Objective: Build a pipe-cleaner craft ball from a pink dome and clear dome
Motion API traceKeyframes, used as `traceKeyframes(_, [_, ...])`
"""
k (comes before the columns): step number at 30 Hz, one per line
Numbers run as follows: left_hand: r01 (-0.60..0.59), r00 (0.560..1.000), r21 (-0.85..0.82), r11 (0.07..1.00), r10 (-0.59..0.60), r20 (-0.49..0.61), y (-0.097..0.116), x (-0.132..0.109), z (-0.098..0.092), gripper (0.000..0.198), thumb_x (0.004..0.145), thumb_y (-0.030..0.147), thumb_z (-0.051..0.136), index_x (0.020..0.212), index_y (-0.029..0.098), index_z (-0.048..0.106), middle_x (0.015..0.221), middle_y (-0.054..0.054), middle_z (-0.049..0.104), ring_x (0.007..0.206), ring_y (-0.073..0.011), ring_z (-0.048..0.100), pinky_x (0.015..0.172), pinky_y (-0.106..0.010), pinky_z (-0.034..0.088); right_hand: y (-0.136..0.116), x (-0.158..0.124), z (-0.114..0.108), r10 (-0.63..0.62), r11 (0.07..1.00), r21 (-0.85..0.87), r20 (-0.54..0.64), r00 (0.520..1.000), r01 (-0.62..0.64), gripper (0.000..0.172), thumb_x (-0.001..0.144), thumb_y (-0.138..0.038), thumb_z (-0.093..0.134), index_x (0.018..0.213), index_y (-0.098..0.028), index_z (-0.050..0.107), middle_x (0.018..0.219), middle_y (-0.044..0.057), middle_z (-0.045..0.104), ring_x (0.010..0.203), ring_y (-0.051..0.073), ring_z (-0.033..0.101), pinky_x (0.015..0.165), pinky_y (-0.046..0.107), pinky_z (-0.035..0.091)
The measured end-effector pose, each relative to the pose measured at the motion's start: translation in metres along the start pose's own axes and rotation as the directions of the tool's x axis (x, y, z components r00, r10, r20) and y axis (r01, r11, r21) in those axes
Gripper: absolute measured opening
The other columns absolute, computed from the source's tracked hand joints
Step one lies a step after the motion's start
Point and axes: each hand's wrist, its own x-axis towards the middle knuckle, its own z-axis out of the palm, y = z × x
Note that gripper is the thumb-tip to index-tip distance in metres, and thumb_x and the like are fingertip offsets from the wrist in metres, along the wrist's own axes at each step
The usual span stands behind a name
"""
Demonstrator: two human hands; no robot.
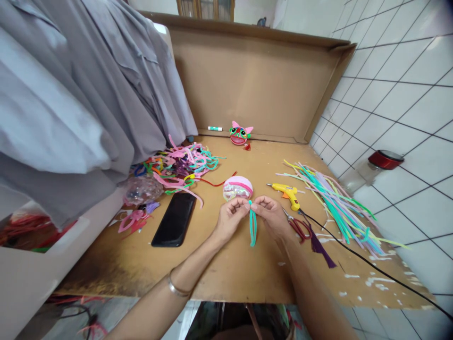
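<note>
A teal pipe cleaner (253,229), bent into a long narrow loop, hangs down between my two hands at the middle of the table. My left hand (231,216) pinches its upper end from the left. From the right, my right hand (269,215) pinches the same end, fingertips almost meeting the left ones. Just beyond my fingers lies a round pink and white piece (238,187) with a shiny, clear-looking front. A yellow glue gun (288,193) rests right of my right hand, and red-handled scissors (300,227) lie partly behind that wrist.
A black phone (174,219) lies left, below a heap of pipe-cleaner pieces (191,160). Straight pipe cleaners (332,203) are bundled at right, near a red-lidded jar (375,167). A purple tassel (322,248) and the glue gun's cord (354,257) lie right. An animal-face craft (239,133) sits at the back.
</note>
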Motion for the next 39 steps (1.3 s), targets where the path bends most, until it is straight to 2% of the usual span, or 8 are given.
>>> traceKeyframes(6, [-0.016, 0.999, 0.013, 1.000, 0.016, -0.031, -0.001, 0.001, 0.002, 0.036, 0.069, 0.048, 0.072, 0.067, 0.015, 0.058, 0.057, 0.004, 0.049, 0.054, -0.0072, 0.039, 0.056, -0.022, 0.033, 0.004, 0.000, -0.001, 0.011, 1.000, -0.017, -0.016, 1.000, -0.011, 0.035, 0.054, -0.046, 0.086, 0.066, -0.019, 0.066, 0.060, -0.003, 0.063, 0.055, 0.009, 0.052, 0.056, 0.022, 0.042])
traceKeyframes(10, [-0.034, 0.997, 0.001, 0.999, 0.034, -0.070, -0.002, 0.003, 0.002, 0.036, 0.070, 0.048, 0.072, 0.068, 0.015, 0.058, 0.057, 0.005, 0.050, 0.053, -0.0064, 0.040, 0.055, -0.021, 0.035, 0.005, -0.002, 0.002, 0.000, 1.000, -0.005, -0.015, 1.000, 0.000, 0.035, 0.061, -0.050, 0.081, 0.067, -0.019, 0.067, 0.062, -0.002, 0.063, 0.058, 0.010, 0.053, 0.058, 0.022, 0.044])
traceKeyframes(16, [-0.034, 0.986, -0.087, 0.996, 0.019, -0.163, -0.004, 0.005, 0.000, 0.038, 0.071, 0.051, 0.070, 0.071, 0.016, 0.056, 0.055, 0.005, 0.051, 0.046, -0.0061, 0.043, 0.045, -0.019, 0.037, 0.009, -0.003, 0.013, 0.043, 0.994, -0.105, 0.047, 0.998, -0.038, 0.036, 0.057, -0.049, 0.082, 0.072, -0.020, 0.068, 0.065, 0.000, 0.068, 0.057, 0.014, 0.061, 0.058, 0.027, 0.050])
traceKeyframes(19, [-0.019, 0.990, -0.134, 0.991, 0.000, -0.141, -0.003, 0.005, -0.001, 0.036, 0.072, 0.050, 0.069, 0.073, 0.016, 0.056, 0.053, 0.005, 0.051, 0.045, -0.0069, 0.044, 0.045, -0.020, 0.039, 0.010, -0.004, 0.015, 0.001, 0.990, -0.143, 0.039, 0.999, 0.004, 0.034, 0.061, -0.051, 0.079, 0.069, -0.019, 0.068, 0.065, 0.001, 0.068, 0.054, 0.013, 0.060, 0.057, 0.026, 0.049])
traceKeyframes(24, [-0.057, 0.991, -0.135, 0.989, 0.039, -0.132, -0.001, 0.003, -0.001, 0.032, 0.072, 0.045, 0.071, 0.079, 0.016, 0.059, 0.060, 0.003, 0.056, 0.052, -0.0085, 0.050, 0.051, -0.022, 0.044, 0.006, -0.006, 0.016, -0.062, 0.976, -0.211, -0.014, 0.998, 0.058, 0.030, 0.063, -0.049, 0.076, 0.068, -0.021, 0.068, 0.064, 0.001, 0.068, 0.054, 0.012, 0.058, 0.056, 0.026, 0.047])
traceKeyframes(29, [-0.083, 0.986, -0.135, 0.987, 0.062, -0.152, -0.003, 0.002, -0.004, 0.027, 0.074, 0.040, 0.069, 0.080, 0.016, 0.060, 0.062, 0.002, 0.057, 0.054, -0.0087, 0.050, 0.056, -0.023, 0.044, 0.005, -0.007, 0.020, -0.073, 0.973, -0.222, -0.033, 0.997, 0.064, 0.028, 0.061, -0.047, 0.076, 0.065, -0.020, 0.067, 0.063, 0.001, 0.067, 0.055, 0.013, 0.058, 0.058, 0.027, 0.049])
traceKeyframes(35, [-0.065, 0.994, -0.176, 0.982, 0.048, -0.102, -0.006, 0.002, -0.005, 0.025, 0.075, 0.040, 0.065, 0.081, 0.016, 0.059, 0.064, 0.002, 0.057, 0.054, -0.0096, 0.051, 0.052, -0.022, 0.043, 0.003, -0.009, 0.022, -0.083, 0.972, -0.225, -0.049, 0.995, 0.069, 0.026, 0.061, -0.045, 0.076, 0.063, -0.021, 0.068, 0.063, 0.001, 0.068, 0.055, 0.013, 0.058, 0.057, 0.026, 0.049])
traceKeyframes(39, [-0.080, 0.988, -0.097, 0.992, 0.065, -0.142, -0.003, 0.003, -0.002, 0.027, 0.074, 0.042, 0.068, 0.078, 0.017, 0.058, 0.060, 0.003, 0.056, 0.053, -0.0094, 0.050, 0.054, -0.023, 0.044, 0.003, -0.008, 0.021, -0.081, 0.972, -0.226, -0.048, 0.996, 0.068, 0.028, 0.060, -0.048, 0.077, 0.064, -0.021, 0.068, 0.061, 0.000, 0.067, 0.053, 0.013, 0.057, 0.056, 0.026, 0.048])
